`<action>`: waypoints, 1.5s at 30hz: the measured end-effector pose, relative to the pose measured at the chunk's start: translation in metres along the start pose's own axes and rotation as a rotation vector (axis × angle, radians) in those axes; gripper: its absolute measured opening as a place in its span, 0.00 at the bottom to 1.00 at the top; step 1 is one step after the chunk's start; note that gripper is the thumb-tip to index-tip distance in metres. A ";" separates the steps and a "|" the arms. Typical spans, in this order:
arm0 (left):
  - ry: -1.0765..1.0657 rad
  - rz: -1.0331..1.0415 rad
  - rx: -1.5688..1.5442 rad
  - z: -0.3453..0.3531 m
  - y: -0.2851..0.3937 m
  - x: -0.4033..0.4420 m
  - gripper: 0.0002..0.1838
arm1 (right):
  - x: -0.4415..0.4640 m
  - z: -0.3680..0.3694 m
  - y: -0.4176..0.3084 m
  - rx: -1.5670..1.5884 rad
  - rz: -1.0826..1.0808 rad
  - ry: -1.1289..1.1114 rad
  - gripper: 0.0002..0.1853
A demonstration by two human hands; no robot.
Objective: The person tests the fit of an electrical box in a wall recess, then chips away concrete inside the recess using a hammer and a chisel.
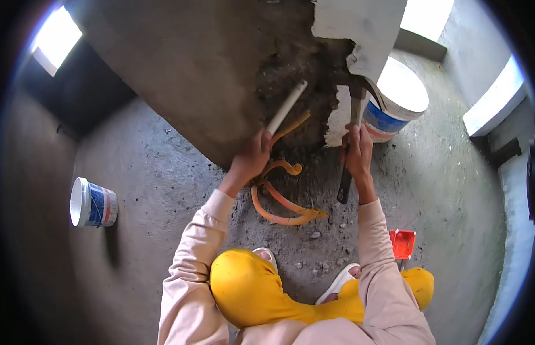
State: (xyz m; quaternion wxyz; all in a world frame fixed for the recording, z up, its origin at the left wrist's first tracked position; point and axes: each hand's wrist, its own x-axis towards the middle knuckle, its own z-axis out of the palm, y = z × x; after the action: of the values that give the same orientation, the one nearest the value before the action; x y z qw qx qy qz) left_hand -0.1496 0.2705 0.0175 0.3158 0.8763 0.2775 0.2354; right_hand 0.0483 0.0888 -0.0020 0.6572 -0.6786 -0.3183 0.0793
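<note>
My left hand (252, 154) is closed round a pale, pipe-like rod (287, 106), which slants up toward the broken patch of wall (305, 72). Whether it is a pipe or a chisel handle I cannot tell. My right hand (358, 150) grips a claw hammer (356, 103) by its handle, with the head up near the torn plaster edge and the black butt (344, 190) pointing down. Just beside my left hand, an orange flexible conduit (293, 125) sticks out. More orange conduits (282, 217) curl out below it, over the rubble.
Behind the hammer stands a large white and blue bucket (388, 118). A smaller bucket (95, 202) lies tipped at the left. On the floor right of my forearm is a red box (402, 244). Rubble (316, 234) is scattered between my feet and the wall.
</note>
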 end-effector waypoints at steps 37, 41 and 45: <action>-0.156 0.044 0.320 -0.056 0.026 0.075 0.20 | 0.063 0.034 -0.006 -0.591 -0.363 0.002 0.14; -0.202 0.011 0.319 -0.056 0.018 0.070 0.20 | 0.026 0.028 -0.084 -0.275 -0.460 0.090 0.13; -0.227 -0.072 0.343 -0.055 0.016 0.072 0.20 | 0.040 0.049 -0.050 -0.326 -0.383 0.130 0.14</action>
State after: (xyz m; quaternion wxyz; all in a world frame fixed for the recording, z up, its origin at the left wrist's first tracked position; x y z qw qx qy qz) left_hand -0.1234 0.3292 0.0836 0.1992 0.9276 0.3074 0.0730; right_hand 0.0377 0.1479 0.0517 0.5612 -0.7066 -0.4067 -0.1429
